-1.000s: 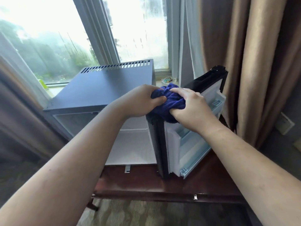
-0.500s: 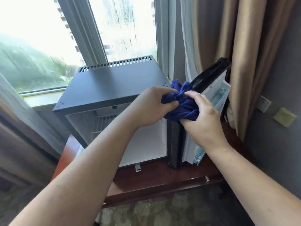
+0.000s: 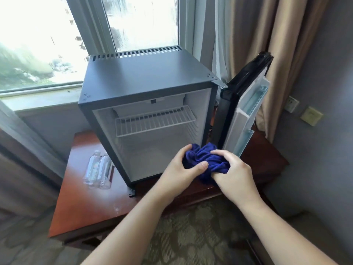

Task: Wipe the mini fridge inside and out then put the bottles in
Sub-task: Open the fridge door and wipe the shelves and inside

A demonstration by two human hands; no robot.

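A dark grey mini fridge (image 3: 145, 73) stands on a reddish wooden table (image 3: 80, 203), its door (image 3: 240, 111) swung open to the right. Inside are white walls and a wire shelf (image 3: 154, 121). A bunched blue cloth (image 3: 202, 159) is held in front of the fridge's lower right corner. My left hand (image 3: 181, 169) grips its left side and my right hand (image 3: 231, 173) grips its right side. Two clear plastic bottles (image 3: 97, 169) lie on the table left of the fridge.
A window (image 3: 57, 35) and sill are behind the fridge. Beige curtains (image 3: 277, 35) hang on the right behind the door, another curtain on the left. Wall sockets (image 3: 311, 115) are on the grey wall at right. Patterned carpet lies below the table.
Both hands with the cloth have dropped from the top of the door edge to the fridge's lower front corner. The view pulled back, showing the fridge interior and the bottles.
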